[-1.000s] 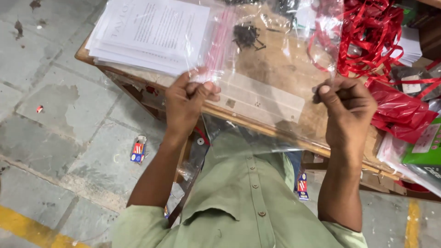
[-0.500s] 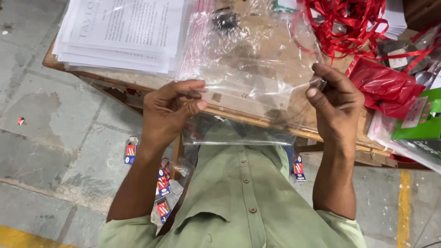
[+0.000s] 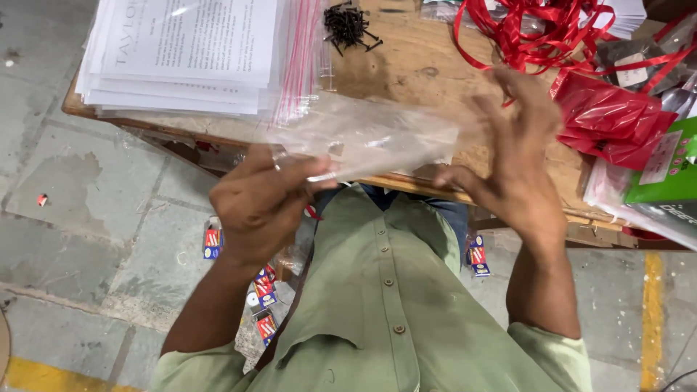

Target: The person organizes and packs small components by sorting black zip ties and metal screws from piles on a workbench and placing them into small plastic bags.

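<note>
My left hand (image 3: 265, 203) is shut on the left end of a clear plastic zip bag (image 3: 363, 134) and holds it flat just above my chest, at the front edge of the wooden table (image 3: 421, 65). The bag looks empty. My right hand (image 3: 515, 160) is at the bag's right end with its fingers spread wide and blurred; only the thumb is close to the bag's edge. A small pile of black screws (image 3: 348, 25) lies on the table beyond the bag.
A stack of printed sheets (image 3: 181, 51) and a pile of red-striped zip bags (image 3: 298, 65) lie at the table's left. Red ribbons (image 3: 537, 33), red packets (image 3: 610, 116) and a green box (image 3: 668, 167) crowd the right. Small red-and-blue packets (image 3: 265, 290) litter the concrete floor.
Both hands were pinching the bag's top edge and holding it up. Now the bag is lower and flatter, and my right hand has let go and spread its fingers.
</note>
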